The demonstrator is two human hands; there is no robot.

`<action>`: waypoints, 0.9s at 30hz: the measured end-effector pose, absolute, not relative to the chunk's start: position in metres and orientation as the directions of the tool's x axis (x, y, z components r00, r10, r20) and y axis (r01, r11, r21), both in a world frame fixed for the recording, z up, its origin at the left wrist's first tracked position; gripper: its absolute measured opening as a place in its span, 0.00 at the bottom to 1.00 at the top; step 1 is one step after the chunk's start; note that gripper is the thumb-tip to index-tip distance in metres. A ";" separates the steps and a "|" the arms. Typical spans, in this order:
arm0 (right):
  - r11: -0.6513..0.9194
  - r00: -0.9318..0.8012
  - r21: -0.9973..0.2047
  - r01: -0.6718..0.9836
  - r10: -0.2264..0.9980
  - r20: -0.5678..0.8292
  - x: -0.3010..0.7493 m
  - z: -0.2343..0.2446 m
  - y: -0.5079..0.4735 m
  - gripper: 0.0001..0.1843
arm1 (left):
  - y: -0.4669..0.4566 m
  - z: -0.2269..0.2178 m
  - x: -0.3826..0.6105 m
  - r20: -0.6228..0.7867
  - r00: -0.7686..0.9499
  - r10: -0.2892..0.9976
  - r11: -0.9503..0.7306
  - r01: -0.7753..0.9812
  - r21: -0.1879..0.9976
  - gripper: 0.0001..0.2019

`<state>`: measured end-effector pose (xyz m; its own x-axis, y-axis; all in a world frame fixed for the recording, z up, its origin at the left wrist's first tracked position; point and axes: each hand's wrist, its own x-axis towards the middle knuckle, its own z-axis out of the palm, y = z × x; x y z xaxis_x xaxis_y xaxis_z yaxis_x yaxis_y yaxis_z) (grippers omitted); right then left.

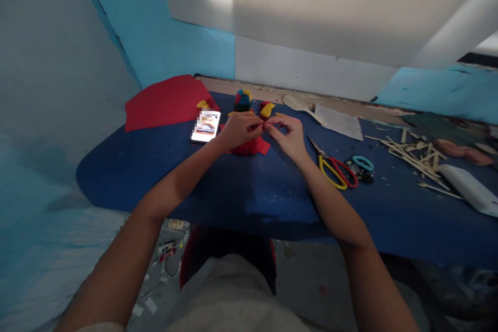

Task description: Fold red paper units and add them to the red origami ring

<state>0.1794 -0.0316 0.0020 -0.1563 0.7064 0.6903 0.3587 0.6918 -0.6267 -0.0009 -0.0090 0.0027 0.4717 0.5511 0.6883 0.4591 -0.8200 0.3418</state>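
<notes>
Over the blue table [272, 187], my left hand [241, 129] and my right hand [290, 137] meet with fingertips pinched close together. Whatever lies between the fingertips is too small to make out. Beneath my left hand is a dark red bundle, perhaps yarn [245, 148], on a piece of red sheet [263, 146]. Just behind the hands stand a blue, yellow and red yarn ball [243, 98] and a smaller red and yellow yarn piece [266, 109]. To the left, a phone [206, 127] with a lit screen lies on the table.
Scissors [334, 171] with yellow and red handles lie right of my right forearm, beside a light-blue ring-shaped item [363, 162]. Farther right are scattered thin wooden sticks [418, 158] and a white object [469, 189]. A slotted spoon [298, 104], white paper [338, 120] and red sheet [167, 104] lie behind.
</notes>
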 end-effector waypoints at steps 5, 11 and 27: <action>0.730 -0.230 -0.493 0.474 0.643 0.731 0.184 -0.001 -0.027 0.08 | -0.010 0.005 0.000 0.696 0.477 0.537 -0.836 0.413 0.361 0.10; 0.709 -0.424 -0.055 0.703 0.480 0.768 0.189 -0.003 -0.031 0.10 | -0.017 0.014 0.000 0.588 0.475 0.654 -0.756 0.398 0.519 0.11; 0.683 -0.405 0.026 0.730 0.402 0.822 0.192 -0.003 -0.031 0.12 | -0.008 0.012 0.000 0.572 0.258 0.779 -0.623 0.211 0.753 0.12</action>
<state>0.1917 -0.0312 -0.0031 -0.4046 0.4016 0.8216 0.7298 0.6831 0.0256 -0.0002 -0.0075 0.0119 0.2583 0.7788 0.5717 0.2106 -0.6229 0.7535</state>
